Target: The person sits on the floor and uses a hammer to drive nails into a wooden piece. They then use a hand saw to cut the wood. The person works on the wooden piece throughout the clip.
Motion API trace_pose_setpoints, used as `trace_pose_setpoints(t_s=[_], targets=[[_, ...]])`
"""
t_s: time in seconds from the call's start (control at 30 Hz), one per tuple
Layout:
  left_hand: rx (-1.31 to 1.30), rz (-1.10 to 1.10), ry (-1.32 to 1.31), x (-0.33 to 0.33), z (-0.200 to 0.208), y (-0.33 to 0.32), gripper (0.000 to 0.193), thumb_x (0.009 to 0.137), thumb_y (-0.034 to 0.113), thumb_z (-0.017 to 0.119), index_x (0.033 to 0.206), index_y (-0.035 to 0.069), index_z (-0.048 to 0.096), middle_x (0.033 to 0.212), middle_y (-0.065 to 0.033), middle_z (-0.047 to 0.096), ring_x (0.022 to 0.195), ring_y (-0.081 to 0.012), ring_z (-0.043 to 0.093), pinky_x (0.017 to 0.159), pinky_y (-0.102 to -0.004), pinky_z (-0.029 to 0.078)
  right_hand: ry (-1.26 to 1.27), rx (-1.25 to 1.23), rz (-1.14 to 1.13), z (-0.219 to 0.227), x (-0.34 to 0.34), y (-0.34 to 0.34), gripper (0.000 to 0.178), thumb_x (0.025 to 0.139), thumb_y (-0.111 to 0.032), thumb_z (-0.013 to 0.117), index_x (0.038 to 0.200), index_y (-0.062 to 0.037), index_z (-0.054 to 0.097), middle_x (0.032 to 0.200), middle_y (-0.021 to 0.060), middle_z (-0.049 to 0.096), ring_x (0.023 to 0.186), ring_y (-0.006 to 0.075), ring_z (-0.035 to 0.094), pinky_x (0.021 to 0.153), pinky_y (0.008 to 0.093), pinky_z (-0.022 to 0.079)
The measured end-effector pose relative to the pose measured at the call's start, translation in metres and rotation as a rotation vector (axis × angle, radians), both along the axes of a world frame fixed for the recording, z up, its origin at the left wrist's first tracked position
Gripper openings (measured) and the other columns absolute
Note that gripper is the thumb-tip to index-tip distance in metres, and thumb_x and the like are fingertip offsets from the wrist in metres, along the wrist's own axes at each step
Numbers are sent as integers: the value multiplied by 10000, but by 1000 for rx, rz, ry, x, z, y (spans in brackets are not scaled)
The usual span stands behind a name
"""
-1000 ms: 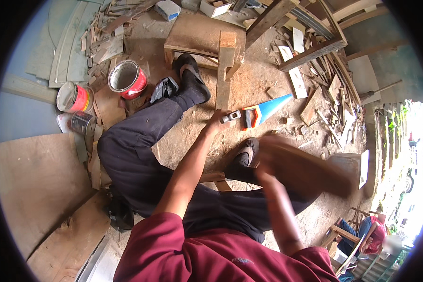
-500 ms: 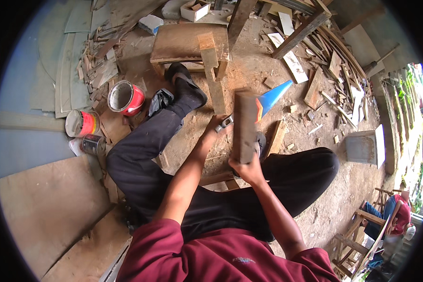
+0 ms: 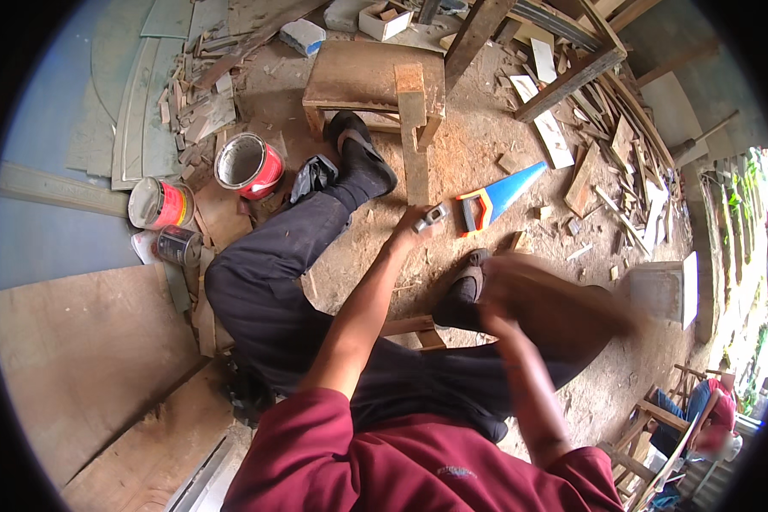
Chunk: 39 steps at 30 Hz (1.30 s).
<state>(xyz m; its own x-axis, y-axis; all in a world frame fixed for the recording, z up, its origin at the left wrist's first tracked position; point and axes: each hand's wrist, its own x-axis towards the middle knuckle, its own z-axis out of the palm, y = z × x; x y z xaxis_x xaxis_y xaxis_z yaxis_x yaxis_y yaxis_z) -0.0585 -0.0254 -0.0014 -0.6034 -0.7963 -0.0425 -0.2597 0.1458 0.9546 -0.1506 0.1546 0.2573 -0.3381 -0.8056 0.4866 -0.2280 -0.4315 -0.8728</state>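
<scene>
Left hand [image 3: 413, 227]: at the centre of the frame, you have it closed around a metal tool [image 3: 431, 218], near the lower end of a notched wooden post [image 3: 413, 128].
Right hand [image 3: 498, 305]: right of centre, blurred, you grasp a wooden block [image 3: 559, 296], also blurred.
Red bucket [image 3: 264, 175]: upper left, open, its inner wall coated pale grey.
Red-and-yellow can [image 3: 173, 205]: left of the bucket, tilted, pale inside.
Dark can [image 3: 179, 246]: below that can; you cannot tell its contents.
White box [image 3: 386, 26]: top centre, holding small wood pieces.
Saw [image 3: 508, 194]: blue-bladed, lying on the floor right of your left hand.
</scene>
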Motion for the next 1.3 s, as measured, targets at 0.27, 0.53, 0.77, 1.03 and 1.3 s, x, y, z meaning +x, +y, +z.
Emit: trace_pose_setpoints(t_s=[0.27,0.53,0.77,1.03,1.3], targets=[[-331,96,35,12,-8,6,182,774,231,612,748,55,574,663,-103,609,616,-180,590,579,-400,460,-263,626,-93,24,-8,0,206,790,-102,715,961,-23,631,808,50,635,729,136,619,661,299,515],[533,267,417,23,68,17,299,828,160,793,817,141,495,635,60,468,476,-45,402,428,-246,331,-281,788,-26,-38,-4,13,290,782,-51,707,1042,17,597,860,69,628,777,189,652,696,320,570],[960,167,734,72,140,10,338,859,72,688,730,198,401,549,114,287,410,-20,255,396,-220,224,-921,993,-64,-59,26,29,216,852,-150,613,956,39,617,866,145,664,767,267,677,713,363,566],[1021,81,864,85,181,18,281,858,57,582,734,212,384,540,120,267,389,-18,232,376,-212,227,-685,822,78,-52,52,9,126,846,-77,626,952,-12,610,848,41,622,763,152,625,691,305,507],[814,248,770,81,219,25,296,827,29,635,741,184,397,566,100,302,414,-32,293,397,-231,264,-772,830,254,-49,55,17,203,843,-102,627,1002,25,636,907,59,652,839,152,616,774,310,497]])
